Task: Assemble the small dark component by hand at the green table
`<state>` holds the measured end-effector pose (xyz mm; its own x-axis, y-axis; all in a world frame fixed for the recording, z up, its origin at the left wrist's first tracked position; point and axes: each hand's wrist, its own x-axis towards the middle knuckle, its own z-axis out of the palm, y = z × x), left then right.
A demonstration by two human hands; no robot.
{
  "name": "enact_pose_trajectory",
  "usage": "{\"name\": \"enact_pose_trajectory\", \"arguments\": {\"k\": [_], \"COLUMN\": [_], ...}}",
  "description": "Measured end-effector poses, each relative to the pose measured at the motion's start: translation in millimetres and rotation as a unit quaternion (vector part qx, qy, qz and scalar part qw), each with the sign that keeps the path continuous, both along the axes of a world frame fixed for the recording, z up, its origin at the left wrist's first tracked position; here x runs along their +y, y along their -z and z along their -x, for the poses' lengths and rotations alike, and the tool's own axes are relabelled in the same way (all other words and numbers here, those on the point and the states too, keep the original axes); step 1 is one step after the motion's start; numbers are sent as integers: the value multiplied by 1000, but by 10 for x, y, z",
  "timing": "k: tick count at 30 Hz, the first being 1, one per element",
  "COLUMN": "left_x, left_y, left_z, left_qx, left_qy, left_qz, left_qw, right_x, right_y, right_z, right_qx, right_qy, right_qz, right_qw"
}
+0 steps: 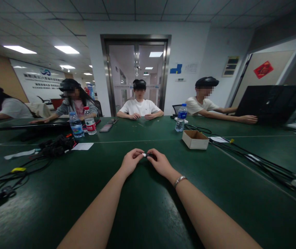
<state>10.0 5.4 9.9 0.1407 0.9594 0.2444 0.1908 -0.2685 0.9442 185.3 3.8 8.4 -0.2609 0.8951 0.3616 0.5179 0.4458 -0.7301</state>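
Observation:
Over the green table (148,197), my left hand (131,162) and my right hand (160,162) meet, fingertips almost touching. Between them is a small black-and-silver piece (145,155) that looks like a USB stick. My right thumb and fingers pinch its black end. The fingers of my left hand are closed at the silver end, partly covering it. Most of the stick is hidden by the fingertips. A metal bracelet (180,181) circles my right wrist.
An open cardboard box (194,142) and a water bottle (181,118) stand ahead to the right. Black cables (256,159) run along the right; a cable bundle (57,147), papers and two bottles lie left. Several people with headsets sit around the table; a large monitor (272,103) stands right.

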Motion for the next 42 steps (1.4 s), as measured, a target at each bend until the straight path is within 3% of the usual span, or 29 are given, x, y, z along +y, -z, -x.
{"name": "enact_pose_trajectory", "arguments": {"k": [3, 10, 17, 26, 30, 35, 42], "left_x": [-36, -5, 41, -48, -76, 0, -30], "left_y": [-46, 19, 79, -69, -104, -1, -34], "left_z": [0, -8, 12, 7, -1, 2, 11], "left_qx": [-19, 9, 25, -29, -30, 44, 43], "left_qy": [15, -67, -34, 9, -12, -58, -9], "left_qz": [-12, 33, 0, -20, 11, 36, 24], "left_qw": [1000, 997, 999, 999, 999, 997, 999], "right_x": [3, -1, -15, -38, -30, -14, -19], "right_y": [4, 1, -19, -58, -48, -19, -24], "right_z": [3, 11, 24, 13, 14, 17, 18], "right_qx": [2, 2, -2, -3, 1, 1, -2], "right_qy": [1, 1, 1, 8, 3, -2, -1], "right_qz": [-2, 1, -5, 3, 6, 1, 4], "right_qw": [1000, 1000, 1000, 1000, 1000, 1000, 1000]}}
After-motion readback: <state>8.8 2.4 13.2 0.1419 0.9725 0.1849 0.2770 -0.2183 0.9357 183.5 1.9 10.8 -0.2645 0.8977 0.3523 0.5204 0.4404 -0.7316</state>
